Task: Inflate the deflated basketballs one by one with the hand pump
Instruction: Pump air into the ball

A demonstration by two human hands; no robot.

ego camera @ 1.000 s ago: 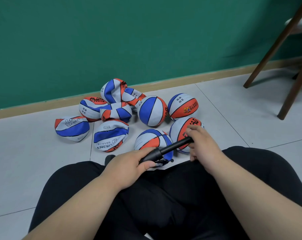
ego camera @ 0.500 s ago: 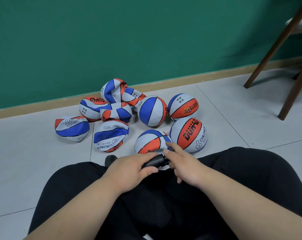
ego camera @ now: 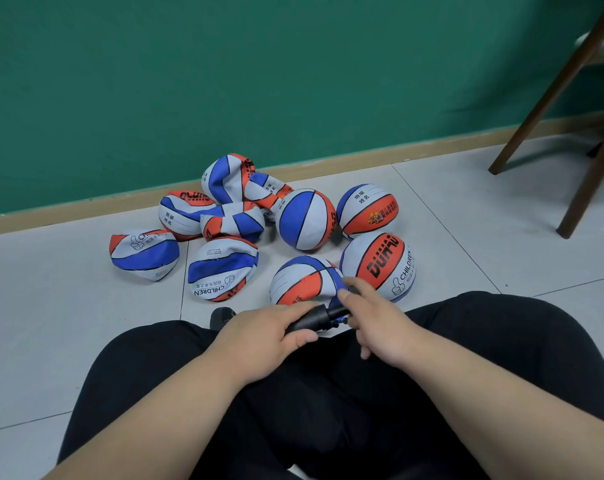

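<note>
My left hand (ego camera: 264, 336) grips the barrel of a black hand pump (ego camera: 316, 318) just above my lap. My right hand (ego camera: 376, 323) holds the pump's handle end, pushed close against the barrel. Right behind the pump lies a red, white and blue basketball (ego camera: 302, 280), partly rounded; whether the pump's needle is in it is hidden by my hands. Three round, inflated balls lie beyond it: one marked DUHNU (ego camera: 380, 265), one blue and white (ego camera: 305, 220), one at the far right (ego camera: 366, 211). Several crumpled deflated balls (ego camera: 221, 268) lie to the left.
All this lies on a grey tiled floor (ego camera: 68, 306) near a green wall (ego camera: 224, 81) with a tan baseboard. Dark wooden chair legs (ego camera: 588, 188) stand at the right. My black-trousered legs (ego camera: 501, 358) fill the foreground. A small black object (ego camera: 221, 315) lies by my left knee.
My right hand has pushed the pump handle in from its extended position towards the barrel, uncovering the DUHNU ball. My left hand has stayed on the barrel.
</note>
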